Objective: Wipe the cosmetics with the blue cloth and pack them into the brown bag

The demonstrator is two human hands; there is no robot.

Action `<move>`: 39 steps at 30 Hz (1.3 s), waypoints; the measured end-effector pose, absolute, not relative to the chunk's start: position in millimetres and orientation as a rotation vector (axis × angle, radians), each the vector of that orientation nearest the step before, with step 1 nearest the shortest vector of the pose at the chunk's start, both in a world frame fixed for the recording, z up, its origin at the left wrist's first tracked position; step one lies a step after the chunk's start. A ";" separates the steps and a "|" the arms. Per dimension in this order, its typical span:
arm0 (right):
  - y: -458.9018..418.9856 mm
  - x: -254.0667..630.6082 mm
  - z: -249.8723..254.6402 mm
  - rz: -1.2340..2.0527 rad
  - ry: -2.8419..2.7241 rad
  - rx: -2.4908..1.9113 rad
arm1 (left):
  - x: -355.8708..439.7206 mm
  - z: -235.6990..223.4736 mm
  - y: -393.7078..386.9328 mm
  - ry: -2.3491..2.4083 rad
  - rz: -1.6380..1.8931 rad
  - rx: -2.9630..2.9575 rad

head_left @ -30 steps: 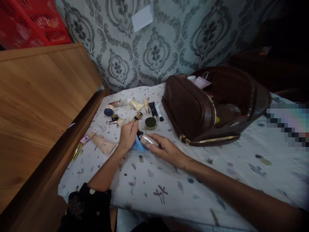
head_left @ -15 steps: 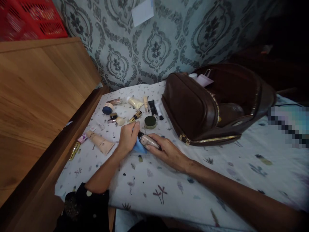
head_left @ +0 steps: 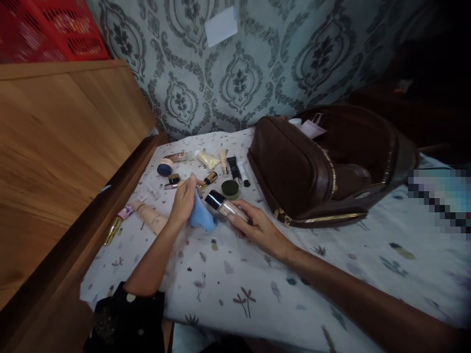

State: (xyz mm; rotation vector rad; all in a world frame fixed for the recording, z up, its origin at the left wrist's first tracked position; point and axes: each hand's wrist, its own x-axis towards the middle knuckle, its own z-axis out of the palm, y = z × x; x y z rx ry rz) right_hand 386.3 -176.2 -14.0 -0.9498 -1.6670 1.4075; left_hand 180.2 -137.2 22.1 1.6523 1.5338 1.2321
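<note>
My right hand (head_left: 253,226) is closed round a foundation bottle (head_left: 232,211) with a clear body and a black cap, tilted with the cap toward the upper left. A blue cloth (head_left: 202,214) hangs from my left hand (head_left: 183,200), which grips it just left of the bottle; cloth and bottle are apart. Beyond the hands lie a round dark green jar (head_left: 230,189), a gold and black lipstick (head_left: 208,181), a black tube (head_left: 233,169) and a cream-coloured tube (head_left: 206,159). A peach squeeze tube (head_left: 149,216) lies left of my left forearm, partly behind it.
An open brown leather bag (head_left: 290,166) stands at the right with items inside. A wooden panel (head_left: 66,132) borders the table on the left, with a red plastic basket (head_left: 55,32) above it. Patterned wallpaper (head_left: 239,83) rises behind the printed tablecloth (head_left: 228,294).
My left hand, with the blue cloth, has moved left and away from the bottle's cap. More of the cloth and the whole black cap now show. The bottle stays in my right hand.
</note>
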 end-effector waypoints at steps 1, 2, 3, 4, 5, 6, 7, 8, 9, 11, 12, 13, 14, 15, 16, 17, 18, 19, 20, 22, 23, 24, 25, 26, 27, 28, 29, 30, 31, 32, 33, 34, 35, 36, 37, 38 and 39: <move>-176.4 386.5 -14.3 1.374 -1.688 -0.951 | 179.2 22.6 -136.6 1.531 1.232 1.603; -176.6 386.7 -14.6 1.330 -1.718 -0.956 | 179.0 22.9 -136.6 1.528 1.233 1.573; -176.7 386.8 -14.9 1.279 -1.752 -0.967 | 179.5 23.0 -136.9 1.525 1.236 1.563; -176.8 386.9 -15.3 1.227 -1.782 -0.977 | 180.5 22.9 -137.5 1.519 1.238 1.574; -176.8 386.9 -15.7 1.181 -1.804 -0.984 | 181.9 22.7 -138.3 1.508 1.238 1.610; -176.8 386.9 -16.2 1.151 -1.816 -0.982 | 183.5 22.3 -139.4 1.486 1.233 1.669; -176.8 386.8 -16.6 1.140 -1.820 -0.975 | 185.4 21.9 -140.7 1.456 1.216 1.741; -176.8 386.8 -17.0 1.138 -1.821 -0.965 | 187.5 21.5 -142.2 1.421 1.185 1.814; -176.9 386.7 -17.2 1.138 -1.822 -0.956 | 189.7 21.1 -143.9 1.389 1.147 1.872; -177.5 386.8 -17.0 1.130 -1.825 -0.953 | 194.3 20.3 -147.6 1.352 1.077 1.927; -178.0 386.9 -16.7 1.124 -1.829 -0.956 | 196.6 20.0 -149.5 1.350 1.060 1.934; -178.6 387.1 -16.3 1.116 -1.835 -0.957 | 198.7 19.7 -151.3 1.354 1.058 1.939; -179.2 387.3 -16.1 1.105 -1.842 -0.957 | 200.5 19.5 -152.9 1.359 1.067 1.947; -179.9 387.4 -16.1 1.096 -1.851 -0.955 | 201.9 19.4 -154.1 1.362 1.077 1.962; -180.5 387.5 -16.4 1.088 -1.860 -0.952 | 203.0 19.4 -155.1 1.360 1.083 1.983; -180.9 387.5 -17.0 1.080 -1.866 -0.950 | 203.6 19.5 -155.7 1.355 1.088 2.005; -181.2 387.4 -18.0 1.073 -1.870 -0.949 | 203.8 19.6 -156.0 1.346 1.086 2.024; -181.3 387.2 -19.1 1.068 -1.872 -0.947 | 203.7 19.8 -156.1 1.338 1.080 2.037; -181.1 387.0 -20.2 1.064 -1.874 -0.946 | 203.3 20.0 -156.0 1.331 1.075 2.045; -180.3 386.8 -21.4 1.056 -1.863 -0.955 | 202.1 19.9 -155.4 1.323 1.076 2.044; -179.7 386.8 -21.1 1.060 -1.849 -0.963 | 201.4 19.6 -155.0 1.315 1.082 2.040; -179.1 386.9 -20.3 1.074 -1.830 -0.970 | 200.7 19.2 -154.6 1.304 1.093 2.033; -178.5 387.1 -18.8 1.102 -1.803 -0.978 | 200.1 18.6 -154.1 1.290 1.106 2.026; -177.9 387.2 -17.0 1.144 -1.771 -0.984 | 199.5 17.8 -153.7 1.277 1.122 2.021; -177.4 387.4 -15.1 1.193 -1.734 -0.986 | 198.8 17.1 -153.1 1.267 1.137 2.021; -176.9 387.6 -13.5 1.241 -1.694 -0.985 | 198.0 16.4 -152.6 1.265 1.153 2.022; -176.4 387.6 -12.3 1.279 -1.655 -0.982 | 197.1 15.7 -152.0 1.276 1.174 2.024; -175.9 387.6 -11.9 1.307 -1.623 -0.980 | 196.1 15.2 -151.4 1.302 1.201 2.021; -175.3 387.4 -12.3 1.320 -1.600 -0.981 | 195.2 14.9 -151.1 1.342 1.236 2.005; -174.6 387.2 -13.5 1.317 -1.583 -0.987 | 194.4 14.8 -150.9 1.388 1.286 1.972; -174.0 386.8 -15.3 1.302 -1.571 -0.999 | 193.9 14.9 -151.2 1.431 1.351 1.927; -173.4 386.4 -17.5 1.285 -1.561 -1.015 | 194.0 15.1 -152.0 1.459 1.425 1.877; -172.9 386.0 -19.7 1.272 -1.550 -1.032 | 194.7 15.4 -153.4 1.467 1.498 1.842; -172.5 385.5 -21.8 1.267 -1.539 -1.046 | 196.2 15.6 -155.4 1.455 1.563 1.833; -172.3 384.9 -23.5 1.268 -1.533 -1.050 | 198.6 15.5 -157.8 1.428 1.601 1.857; -172.2 384.4 -24.7 1.272 -1.536 -1.043 | 201.5 14.9 -160.4 1.389 1.599 1.917; -172.2 383.7 -25.5 1.266 -1.550 -1.030 | 204.8 13.8 -162.8 1.341 1.552 2.006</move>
